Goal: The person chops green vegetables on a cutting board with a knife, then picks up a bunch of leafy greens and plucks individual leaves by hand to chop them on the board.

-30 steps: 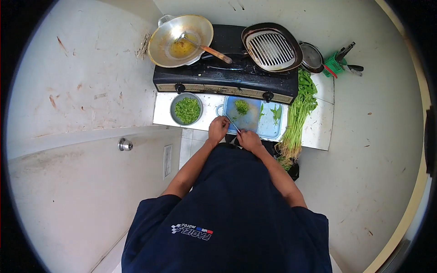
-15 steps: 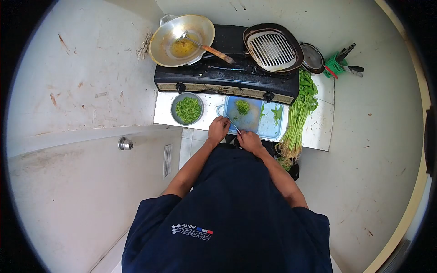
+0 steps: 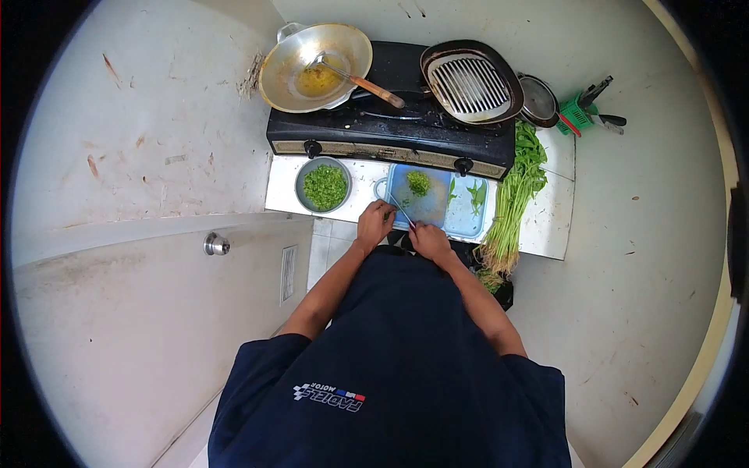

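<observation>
My right hand (image 3: 430, 240) is closed around the handle of a knife (image 3: 402, 211), whose blade points up and left over the blue cutting board (image 3: 431, 214). At the board's left edge, my left hand (image 3: 375, 222) has its fingers curled together close to the blade. What those fingers hold, if anything, is too small to make out. A small heap of chopped greens (image 3: 418, 183) lies near the top of the board, with a few bits below it. Left of the board sits a grey bowl (image 3: 299, 199) filled with chopped greens.
Behind the board stands a black two-burner stove (image 3: 390, 129). It carries a wok (image 3: 273, 82) with a wooden-handled ladle (image 3: 378, 91) and a grill pan (image 3: 505, 70). Leafy greens with roots (image 3: 511, 203) lie on the right, loose leaves on a blue tray (image 3: 468, 226). A green basket (image 3: 576, 115) holds knives.
The whole view has shifted very slightly, so the stove and counter appear a little further right. Both hands stay in nearly the same place, and the knife blade has tilted slightly.
</observation>
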A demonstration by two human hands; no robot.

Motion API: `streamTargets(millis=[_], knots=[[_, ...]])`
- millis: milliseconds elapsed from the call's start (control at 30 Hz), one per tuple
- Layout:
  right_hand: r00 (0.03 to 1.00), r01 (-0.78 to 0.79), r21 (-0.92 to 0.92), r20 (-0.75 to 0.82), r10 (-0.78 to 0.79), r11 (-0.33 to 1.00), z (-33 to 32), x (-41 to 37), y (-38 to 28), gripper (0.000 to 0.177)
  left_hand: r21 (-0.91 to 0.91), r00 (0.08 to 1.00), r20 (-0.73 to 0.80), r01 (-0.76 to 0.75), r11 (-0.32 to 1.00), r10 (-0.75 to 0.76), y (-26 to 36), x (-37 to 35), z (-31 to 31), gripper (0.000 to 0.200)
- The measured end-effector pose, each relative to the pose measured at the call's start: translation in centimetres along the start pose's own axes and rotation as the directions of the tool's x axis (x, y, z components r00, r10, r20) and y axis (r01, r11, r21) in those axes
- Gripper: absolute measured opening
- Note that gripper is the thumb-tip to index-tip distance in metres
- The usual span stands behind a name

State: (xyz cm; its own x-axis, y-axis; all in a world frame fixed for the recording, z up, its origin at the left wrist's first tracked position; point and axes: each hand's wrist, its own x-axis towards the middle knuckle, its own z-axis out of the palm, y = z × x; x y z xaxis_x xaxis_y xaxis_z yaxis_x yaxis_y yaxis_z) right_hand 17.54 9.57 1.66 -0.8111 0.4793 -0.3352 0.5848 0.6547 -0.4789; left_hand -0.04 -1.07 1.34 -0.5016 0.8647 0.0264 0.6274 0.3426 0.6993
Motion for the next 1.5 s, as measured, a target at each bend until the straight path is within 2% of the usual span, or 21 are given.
streamTargets(millis=[267,367,467,667,767,867,1067,1167,1367,1500], knots=[[1.0,-0.006,-0.01,-0.009,0.006,1.0,-0.1,0.1,0.2,0.043,0.013,1.0,-0.003,-0.02,1.0,0.02,-0.7,0.1,0.4,0.012],[0.999,0.038,0.016,-0.021,-0.038,0.999,0.0,0.0,0.2,0.042,-0.001,1.0,0.002,-0.01,1.0,0.01,-0.6,0.1,0.3,0.011],[1.0,0.007,-0.016,0.026,-0.007,1.0,-0.3,-0.2,-0.2,0.042,-0.003,1.0,-0.01,-0.01,1.0,0.01,-0.6,0.1,0.4,0.011],[1.0,0.022,-0.014,0.01,-0.022,1.0,0.2,1.1,-0.5,0.038,-0.01,1.0,-0.021,-0.013,1.0,0.013,-0.9,0.1,0.9,0.011],[1.0,0.016,-0.013,0.012,-0.016,1.0,0.1,1.0,-0.5,0.037,-0.016,0.999,0.008,0.032,0.999,-0.032,-0.6,0.3,0.6,0.01],[1.0,-0.001,-0.02,0.019,0.001,1.0,0.0,0.3,-0.2,0.037,-0.199,0.992,0.026,0.13,0.971,-0.127,-0.2,0.4,0.6,0.009],[0.999,-0.035,-0.027,0.031,0.036,0.999,-0.3,0.3,0.0,0.039,-0.225,0.993,0.011,0.114,0.968,-0.115,-0.7,0.6,1.0,0.009],[1.0,0.012,0.011,0.015,-0.012,1.0,-0.4,0.4,-0.1,0.039,-0.238,0.993,0.0,0.111,0.965,-0.114,-0.7,0.5,1.1,0.009],[0.997,0.063,-0.041,0.046,-0.061,0.997,0.0,0.3,0.2,0.037,-0.093,0.997,0.024,0.08,0.992,-0.078,-1.0,0.6,0.9,0.01],[0.998,0.048,-0.017,0.046,-0.048,0.999,-0.4,0.8,-0.3,0.039,-0.123,0.994,0.012,0.107,0.987,-0.106,-0.7,0.5,1.0,0.01]])
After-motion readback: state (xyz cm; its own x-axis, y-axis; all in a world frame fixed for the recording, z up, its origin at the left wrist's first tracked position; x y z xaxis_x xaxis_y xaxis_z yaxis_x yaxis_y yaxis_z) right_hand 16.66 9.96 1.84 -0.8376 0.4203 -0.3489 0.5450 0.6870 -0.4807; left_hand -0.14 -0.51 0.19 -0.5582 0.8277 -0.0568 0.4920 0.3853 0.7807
